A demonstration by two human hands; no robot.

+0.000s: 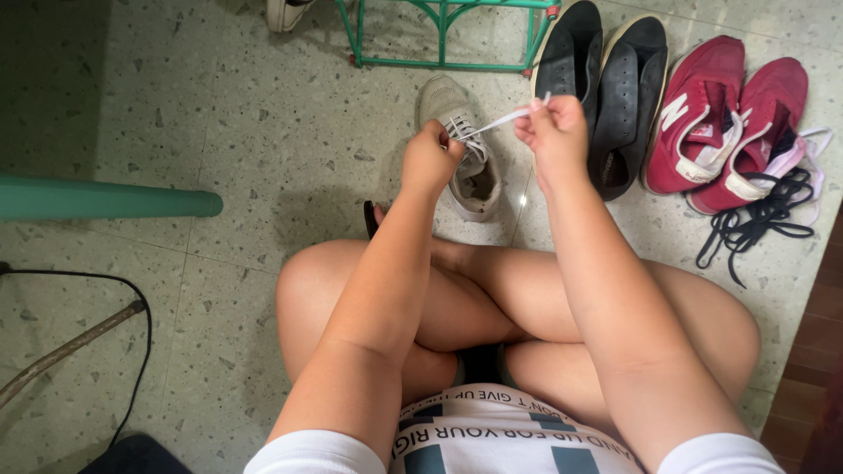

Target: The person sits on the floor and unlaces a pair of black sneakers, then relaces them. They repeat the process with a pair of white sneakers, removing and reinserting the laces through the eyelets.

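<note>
grey sneaker (pixel 464 145): sits on the terrazzo floor (pixel 263 132) right in front of your crossed legs, toe pointing away from you, tongue end toward you. That puts the eyelets in easy reach of both hands.

white lace (pixel 502 120): runs taut from the sneaker's eyelets up and to the right. It's stretched because you're pulling one end while the shoe stays put.

left hand (pixel 430 158): closed in a loose fist right on the upper of the sneaker, looks like it's pinning the shoe and the lacing so it doesn't slide. Can't tell exactly which bit the fingers pinch.

right hand (pixel 551 132): fingers pinched shut on the free end of the lace, held a little above and just to the right of the shoe. So your hands are apart, with the lace bridging them.

black slip-ons (pixel 606 88): pair lying just beyond your right hand, openings up, nothing inside that I can see.

red sneakers (pixel 729 123): pair further right, side by side, no laces visibly threaded in them.

black laces (pixel 760 219): loose tangle on the floor touching the red pair, with a pale lace (pixel 812 167) beside it.

green metal frame (pixel 439 35): stands past the shoes, out of your way.

green pole (pixel 105 200): well off to your left.
</note>
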